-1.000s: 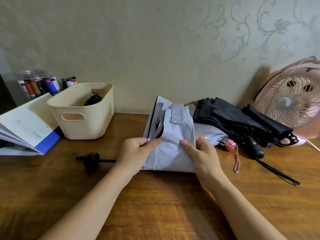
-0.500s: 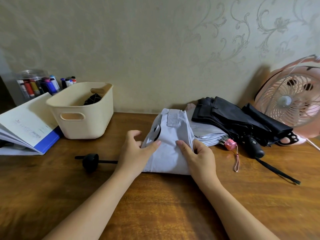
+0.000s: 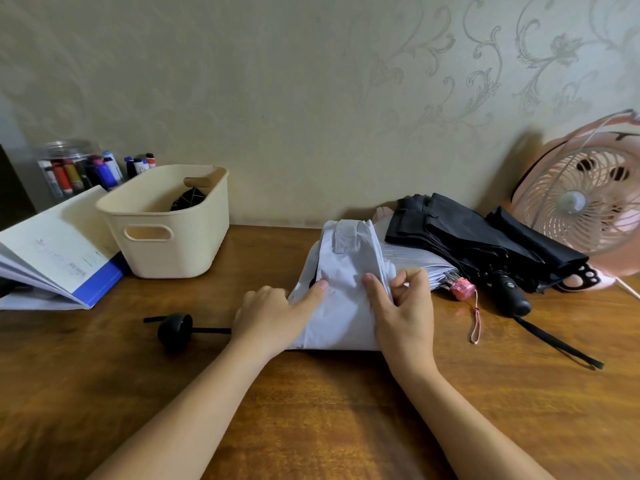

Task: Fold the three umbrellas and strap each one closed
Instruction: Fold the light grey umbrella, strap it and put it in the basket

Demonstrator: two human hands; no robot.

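Note:
A pale grey umbrella [image 3: 341,310] lies across the table in front of me, its canopy partly folded and its fabric strap [image 3: 346,239] pointing toward the wall. Its black handle [image 3: 175,328] sticks out to the left. My left hand [image 3: 273,317] grips the canopy's left edge, thumb on top of the cloth. My right hand [image 3: 403,306] pinches the right-hand fold between thumb and fingers. Behind lie a second pale umbrella [image 3: 419,268] with a pink handle [image 3: 462,289] and a black umbrella [image 3: 467,244] with a black handle [image 3: 512,294].
A cream basket [image 3: 166,251] holding a dark item stands back left, beside an open book [image 3: 52,251] and a jar of markers [image 3: 69,171]. A pink fan [image 3: 581,206] stands back right against the wall. A black wrist strap [image 3: 557,344] trails over the wooden table [image 3: 329,410].
The raised canopy panel has come down and lies flatter on the table. Both hands have moved lower with it, and the right hand's fingers have curled round the right fold.

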